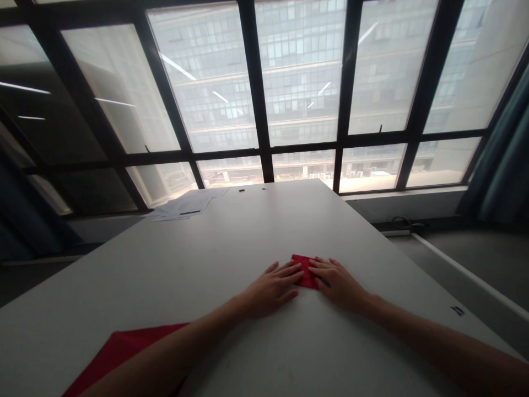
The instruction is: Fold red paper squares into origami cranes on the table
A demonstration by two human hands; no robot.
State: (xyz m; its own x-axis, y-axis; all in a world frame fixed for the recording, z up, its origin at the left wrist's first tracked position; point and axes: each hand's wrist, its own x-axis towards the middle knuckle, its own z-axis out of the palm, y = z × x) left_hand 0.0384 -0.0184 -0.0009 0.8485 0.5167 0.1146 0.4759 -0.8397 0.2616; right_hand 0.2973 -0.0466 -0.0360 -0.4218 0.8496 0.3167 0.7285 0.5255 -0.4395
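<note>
A small red folded piece [305, 272], paper or cloth, lies flat on the white table [231, 248]. My left hand [273, 288] rests on its left side with fingers stretched out over it. From the other side, my right hand [336, 280] lays its fingers across the right part. Both hands press down flat, and their fingers hide parts of the piece. Under my left forearm, a larger red sheet [128, 353] lies at the near left, partly covered by the arm.
White papers [177, 205] with a dark pen [190, 212] on them lie at the table's far left. A small dark mark or sticker [457, 310] is near the right edge. Tall windows [301, 71] stand beyond the table, with a blue curtain [491, 165] at right.
</note>
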